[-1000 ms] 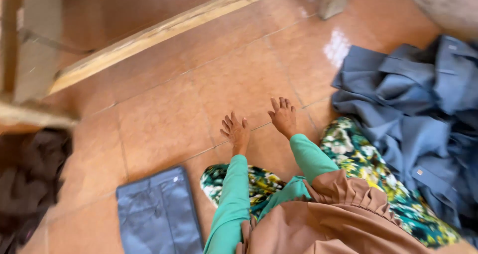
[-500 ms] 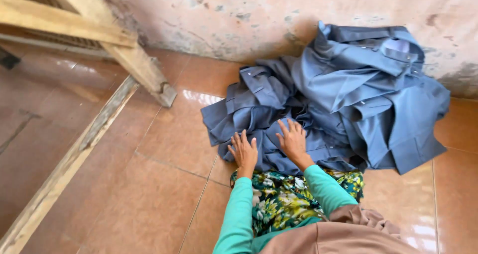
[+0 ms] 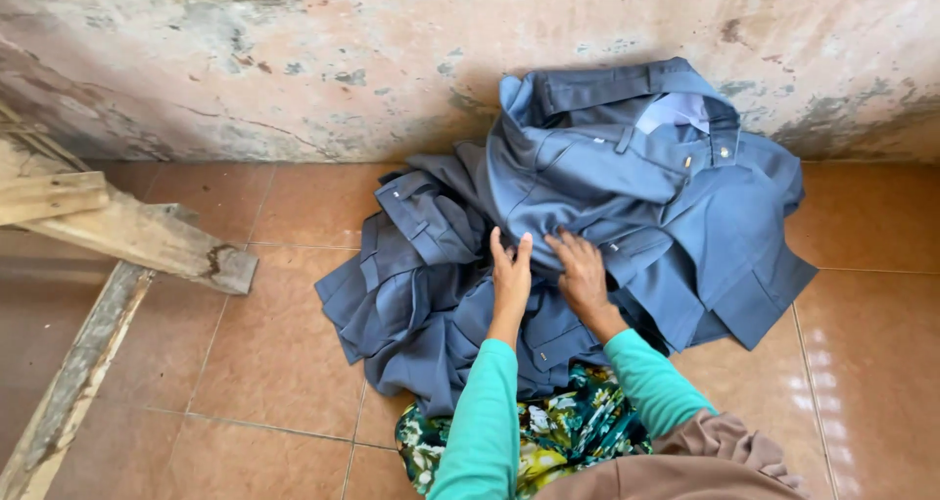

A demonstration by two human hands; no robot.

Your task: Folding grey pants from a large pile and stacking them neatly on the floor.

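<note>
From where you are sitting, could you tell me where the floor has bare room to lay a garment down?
Bare tiles lie between the wooden beams and the pile of blue-grey clothes. More lie right of the pile, below the wall. The middle is crowded: both the left hand and right hand rest on the pile.

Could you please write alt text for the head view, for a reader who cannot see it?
Both hands, left hand and right hand, rest palm-down on a heap of blue-grey garments piled on a tiled floor against a stained wall. Wooden beams lie to the left.
</note>
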